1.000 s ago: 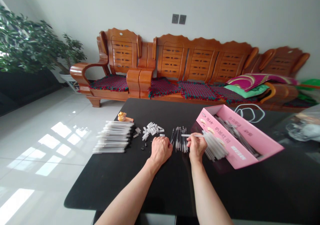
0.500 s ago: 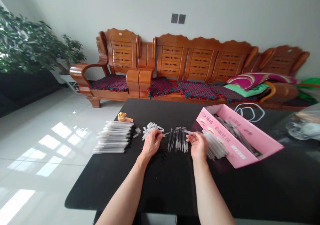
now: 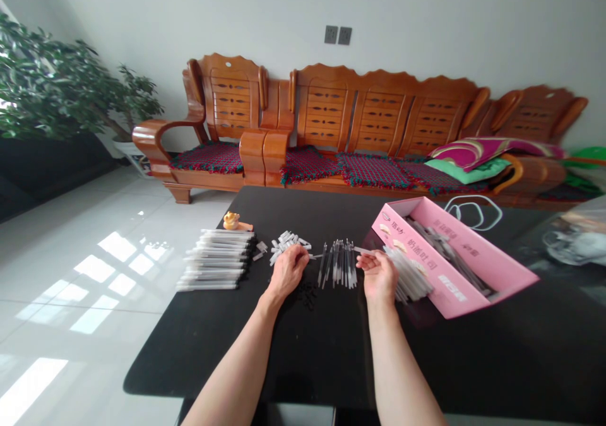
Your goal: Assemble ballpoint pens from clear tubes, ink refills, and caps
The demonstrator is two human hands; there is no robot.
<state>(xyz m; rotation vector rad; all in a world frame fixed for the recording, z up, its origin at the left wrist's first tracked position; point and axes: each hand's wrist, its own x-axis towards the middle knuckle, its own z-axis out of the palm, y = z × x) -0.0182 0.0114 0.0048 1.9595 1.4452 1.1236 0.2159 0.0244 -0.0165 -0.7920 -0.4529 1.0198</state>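
My left hand point(image 3: 290, 272) is closed in a pinch by a pile of short white pen parts point(image 3: 285, 242). A thin pale piece point(image 3: 315, 256) sticks out from its fingertips; its kind is unclear. My right hand point(image 3: 380, 276), palm turned up and fingers curled, grips a translucent pen barrel point(image 3: 363, 250) that points left. Between the hands lies a row of pen refills point(image 3: 341, 263). Small black pieces point(image 3: 307, 295) are scattered just below them. Beside my right hand is a stack of translucent barrels point(image 3: 411, 277), partly hidden by it.
Pens with black ends point(image 3: 218, 259) lie stacked at the table's left, below a small yellow figurine point(image 3: 231, 220). A pink box point(image 3: 454, 262) holding grey-looking sticks stands right. White cord loops point(image 3: 478, 213) and a plastic bag point(image 3: 575, 236) lie farther right. A wooden sofa point(image 3: 326, 110) stands behind.
My right hand has shifted slightly to the right with the pen barrel. The left hand stays nearly in place.
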